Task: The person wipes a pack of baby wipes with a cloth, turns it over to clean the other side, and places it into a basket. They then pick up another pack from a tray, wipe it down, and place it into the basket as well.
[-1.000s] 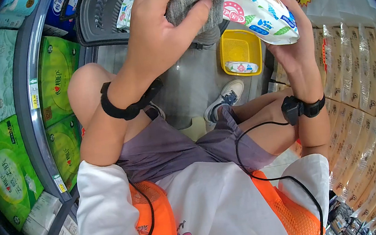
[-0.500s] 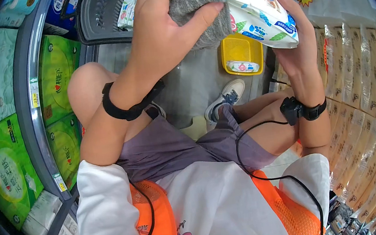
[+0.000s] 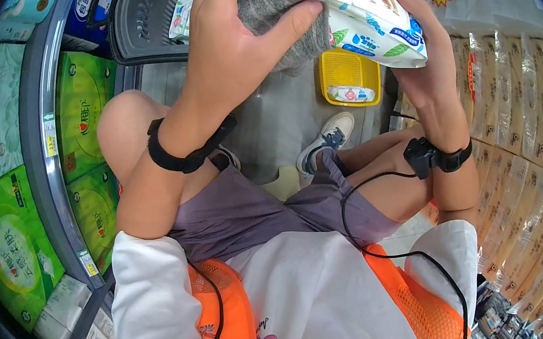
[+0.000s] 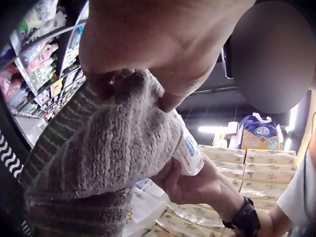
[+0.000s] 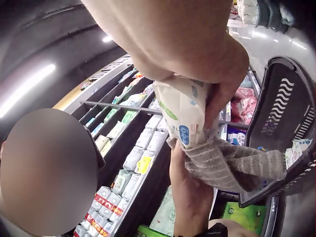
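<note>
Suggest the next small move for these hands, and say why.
Probably slide the grey cloth across the white pack: the left hand holds the cloth at one end of the pack, while the right hand grips the other end.

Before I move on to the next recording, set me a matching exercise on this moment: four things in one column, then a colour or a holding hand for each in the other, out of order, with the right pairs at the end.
Things
1. grey cloth
2. packet printed with a baby
3. fine-mesh basket
4. wavy-slotted basket

Colour or hand
A. dark, nearly black
B. gripped by the right hand
C. yellow
D. gripped by the left hand

Pairs: 1-D, 2-B, 3-C, 4-A
</note>
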The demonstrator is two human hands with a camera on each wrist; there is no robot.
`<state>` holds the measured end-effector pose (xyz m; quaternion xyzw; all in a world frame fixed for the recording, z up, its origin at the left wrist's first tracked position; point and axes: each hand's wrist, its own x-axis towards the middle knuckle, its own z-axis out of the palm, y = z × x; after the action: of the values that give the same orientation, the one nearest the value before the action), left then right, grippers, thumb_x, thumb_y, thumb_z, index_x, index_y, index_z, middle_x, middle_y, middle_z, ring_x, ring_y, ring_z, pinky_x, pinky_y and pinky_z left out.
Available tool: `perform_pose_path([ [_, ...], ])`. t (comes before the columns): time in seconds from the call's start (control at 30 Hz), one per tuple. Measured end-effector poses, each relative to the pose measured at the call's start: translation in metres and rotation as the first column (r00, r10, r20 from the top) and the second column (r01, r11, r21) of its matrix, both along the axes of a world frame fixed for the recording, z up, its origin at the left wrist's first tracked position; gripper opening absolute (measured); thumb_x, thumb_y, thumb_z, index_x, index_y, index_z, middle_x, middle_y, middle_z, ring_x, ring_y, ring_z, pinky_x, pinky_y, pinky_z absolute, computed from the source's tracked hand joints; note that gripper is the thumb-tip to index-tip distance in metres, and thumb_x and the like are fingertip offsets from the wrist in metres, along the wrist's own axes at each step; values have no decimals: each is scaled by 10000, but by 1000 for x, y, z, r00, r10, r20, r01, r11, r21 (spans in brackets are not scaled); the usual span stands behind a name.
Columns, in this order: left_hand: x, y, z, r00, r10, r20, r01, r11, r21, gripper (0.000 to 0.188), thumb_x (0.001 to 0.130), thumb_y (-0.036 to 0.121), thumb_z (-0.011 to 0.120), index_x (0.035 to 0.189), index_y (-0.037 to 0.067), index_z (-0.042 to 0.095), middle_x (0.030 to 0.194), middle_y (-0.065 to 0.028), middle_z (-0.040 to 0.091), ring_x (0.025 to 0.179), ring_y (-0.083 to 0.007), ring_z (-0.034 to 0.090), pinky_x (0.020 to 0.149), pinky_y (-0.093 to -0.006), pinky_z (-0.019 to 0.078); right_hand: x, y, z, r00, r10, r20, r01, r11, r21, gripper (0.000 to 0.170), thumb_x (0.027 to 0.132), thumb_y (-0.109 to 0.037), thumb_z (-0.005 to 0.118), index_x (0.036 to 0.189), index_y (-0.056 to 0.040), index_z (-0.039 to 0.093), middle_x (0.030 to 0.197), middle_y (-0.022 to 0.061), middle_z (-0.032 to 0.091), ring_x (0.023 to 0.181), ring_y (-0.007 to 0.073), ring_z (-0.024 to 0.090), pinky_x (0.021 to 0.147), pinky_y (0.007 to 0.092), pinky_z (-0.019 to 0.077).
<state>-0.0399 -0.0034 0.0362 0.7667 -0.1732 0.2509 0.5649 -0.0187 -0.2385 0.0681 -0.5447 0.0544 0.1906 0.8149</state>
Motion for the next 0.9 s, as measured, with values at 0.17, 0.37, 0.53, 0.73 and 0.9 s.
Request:
perform_pose_path([
  [0.17, 0, 2, 1, 998, 19, 57, -23, 996, 84, 249, 794, -16, 661, 1023, 11, 566, 986, -94, 503, 908, -215, 533, 844, -312, 438, 1, -2, 2, 999, -33, -11, 33, 999, -2, 448, 979, -303, 674, 1311, -9, 608, 1229, 121, 711, 1062, 202, 718, 919, 351, 569],
  [0.37, 7, 3, -9, 998, -10, 61, 9, 1000, 8, 243, 796, -10, 636, 1026, 7, 561, 976, -107, 491, 911, -225, 531, 854, -314, 435, 0, 1, 3, 999, -29, -32, 29, 999, 18, 446, 979, -301, 674, 1307, -6, 607, 1229, 124, 708, 1062, 198, 716, 923, 353, 566],
  [0.53, 2, -1, -2, 1000, 6, -17, -6, 1000, -5, 228, 798, -1, 628, 1010, 3, 547, 964, -111, 481, 913, -231, 520, 867, -317, 427, 1, -1, -1, 1000, -14, -16, 14, 1000, 14, 449, 979, -296, 676, 1311, -1, 605, 1223, 120, 710, 1056, 195, 718, 922, 347, 565],
  [0.73, 7, 7, -13, 999, 12, 44, -16, 995, 96, 235, 792, 2, 650, 1000, 2, 540, 962, -112, 478, 897, -232, 509, 858, -312, 427, -1, 1, -2, 1000, -17, 5, 17, 999, -30, 444, 977, -295, 683, 1299, 3, 614, 1201, 109, 721, 1045, 193, 723, 914, 337, 567],
  [0.9, 1, 0, -1, 1000, 2, 25, -2, 1000, 10, 236, 794, 3, 637, 1008, -2, 538, 963, -126, 480, 913, -255, 518, 868, -315, 427, -1, 0, 1, 999, -19, -27, 19, 1000, 3, 397, 972, -288, 691, 1259, -19, 641, 1189, 104, 727, 1034, 187, 729, 902, 335, 572],
])
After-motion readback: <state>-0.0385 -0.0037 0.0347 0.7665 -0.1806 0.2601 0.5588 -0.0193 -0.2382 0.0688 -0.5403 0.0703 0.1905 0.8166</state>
